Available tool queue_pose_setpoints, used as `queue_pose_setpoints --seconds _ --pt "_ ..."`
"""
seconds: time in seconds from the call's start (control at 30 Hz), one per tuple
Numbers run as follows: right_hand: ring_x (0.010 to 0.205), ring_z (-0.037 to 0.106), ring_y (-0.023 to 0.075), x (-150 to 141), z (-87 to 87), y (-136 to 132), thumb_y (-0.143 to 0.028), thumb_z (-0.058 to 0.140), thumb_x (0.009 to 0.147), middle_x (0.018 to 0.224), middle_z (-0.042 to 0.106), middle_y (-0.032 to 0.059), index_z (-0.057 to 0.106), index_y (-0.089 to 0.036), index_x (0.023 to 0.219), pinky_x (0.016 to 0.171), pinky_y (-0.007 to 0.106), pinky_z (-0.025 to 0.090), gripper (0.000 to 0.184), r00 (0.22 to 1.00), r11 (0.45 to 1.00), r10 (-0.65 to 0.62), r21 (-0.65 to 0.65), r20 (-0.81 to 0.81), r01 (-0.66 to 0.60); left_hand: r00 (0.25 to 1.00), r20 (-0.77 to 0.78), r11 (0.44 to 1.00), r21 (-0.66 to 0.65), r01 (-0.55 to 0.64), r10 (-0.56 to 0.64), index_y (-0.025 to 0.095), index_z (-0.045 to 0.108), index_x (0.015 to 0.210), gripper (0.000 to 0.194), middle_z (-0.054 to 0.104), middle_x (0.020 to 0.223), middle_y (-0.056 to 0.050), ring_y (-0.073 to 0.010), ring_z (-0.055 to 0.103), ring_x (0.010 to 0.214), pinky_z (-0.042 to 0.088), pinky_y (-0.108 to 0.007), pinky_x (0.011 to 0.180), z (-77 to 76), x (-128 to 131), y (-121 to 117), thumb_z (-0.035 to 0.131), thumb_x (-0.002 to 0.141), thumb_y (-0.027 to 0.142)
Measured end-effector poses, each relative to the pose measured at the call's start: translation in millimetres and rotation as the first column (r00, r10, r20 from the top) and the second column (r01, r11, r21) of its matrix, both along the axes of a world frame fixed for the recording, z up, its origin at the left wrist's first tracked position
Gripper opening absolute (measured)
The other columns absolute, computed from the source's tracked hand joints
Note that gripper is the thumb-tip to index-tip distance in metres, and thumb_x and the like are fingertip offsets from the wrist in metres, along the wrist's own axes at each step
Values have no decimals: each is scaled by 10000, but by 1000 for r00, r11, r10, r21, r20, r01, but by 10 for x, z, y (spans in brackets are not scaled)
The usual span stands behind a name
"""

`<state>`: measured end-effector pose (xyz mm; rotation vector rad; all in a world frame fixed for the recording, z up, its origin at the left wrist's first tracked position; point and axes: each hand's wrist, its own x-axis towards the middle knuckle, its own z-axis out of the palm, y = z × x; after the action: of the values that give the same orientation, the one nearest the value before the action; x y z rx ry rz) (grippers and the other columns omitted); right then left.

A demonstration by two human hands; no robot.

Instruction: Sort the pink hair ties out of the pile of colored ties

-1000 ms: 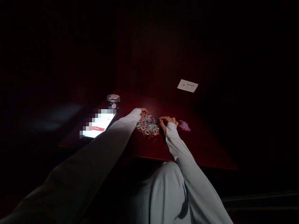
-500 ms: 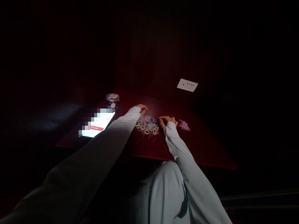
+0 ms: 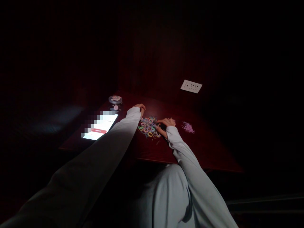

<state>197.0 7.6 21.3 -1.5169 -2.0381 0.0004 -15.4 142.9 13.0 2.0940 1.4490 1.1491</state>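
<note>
A loose pile of small coloured elastic hair ties (image 3: pixel 150 134) lies on the dark red table. My right hand (image 3: pixel 168 123) reaches into the pile's right side, thumb and forefinger apart, fingertips touching the ties. At the far left edge of the pile is my left hand (image 3: pixel 140 107), bent downward with its back to me; its fingertips are hidden, so whether it holds anything does not show. A smaller heap of purple ties (image 3: pixel 188 127) sits apart, to the right of my right hand.
A lit phone (image 3: pixel 101 126) lies left of my left forearm, with a lidded clear jar (image 3: pixel 115 103) behind it. A white socket plate (image 3: pixel 191 86) is on the wall behind the table (image 3: pixel 201 152). The surroundings are very dark.
My right hand has moved left onto the pile and its thumb and forefinger have spread. My left hand has drawn slightly left, away from the pile's middle.
</note>
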Motion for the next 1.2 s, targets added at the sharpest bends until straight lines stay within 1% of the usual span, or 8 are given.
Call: queue_pose_setpoints --seconds 0.2,0.4,0.5,0.6,0.67,0.8,0.97,1.2 --pt "1076 549 270 -161 16 92 -453 480 1060 1174 696 72 730 -319 1315 969 413 427 381 1000 999 3 51 24 -4 1000 23 998 -67 2 -1 216 757 871 318 783 958 -11 -157 711 908 545 -244 856 -66 45 51 495 820 43" --pt "1172 535 291 -299 10 130 -463 491 1064 1387 670 59 681 -361 1411 1022 441 418 409 983 993 115 -33 144 -111 1000 -12 995 -97 15 -16 249 766 865 252 794 909 23 -144 693 797 528 -228 736 -59 32 61 558 825 114" --pt "1191 536 305 -255 38 59 -528 634 985 1383 684 60 705 -341 1382 1055 461 419 444 981 990 141 -48 134 -135 999 -43 995 -98 21 -26 249 774 895 236 805 959 14 -145 691 805 514 -233 745 -35 13 27 567 849 145" --pt "1211 543 313 -198 68 -7 -555 802 837 1393 677 70 684 -315 1408 1073 469 435 630 974 980 199 -49 108 -194 998 -65 995 -100 21 -28 242 780 915 234 809 1002 2 -153 696 831 511 -245 767 0 5 -26 563 873 166" --pt "1241 545 312 -181 74 -31 -524 841 795 1408 668 75 672 -302 1420 1090 471 440 685 969 973 230 -51 92 -226 997 -78 995 -104 12 -20 247 784 918 221 811 991 3 -162 700 839 508 -249 765 30 4 -66 576 879 180" --pt "1255 591 279 -178 47 -26 -423 797 842 1399 677 74 688 -287 1375 1108 447 455 560 966 965 257 -70 32 -255 993 -114 994 -108 -12 0 254 794 918 206 807 921 1 -183 704 847 498 -263 763 94 3 -145 609 868 180" --pt "1183 659 236 -156 -22 50 -339 714 902 1254 743 69 745 -269 1222 1100 406 472 329 960 958 272 -70 -73 -277 993 -117 991 -130 8 -23 252 787 909 165 801 888 2 -192 705 858 483 -267 767 155 -8 -188 647 856 183" --pt "972 694 235 -129 -52 116 -364 678 908 1071 770 78 788 -249 1066 922 377 535 224 961 978 182 -61 -210 -198 989 -142 992 -123 12 -30 250 783 891 134 810 894 6 -186 696 841 470 -273 779 176 -7 -193 668 844 202"
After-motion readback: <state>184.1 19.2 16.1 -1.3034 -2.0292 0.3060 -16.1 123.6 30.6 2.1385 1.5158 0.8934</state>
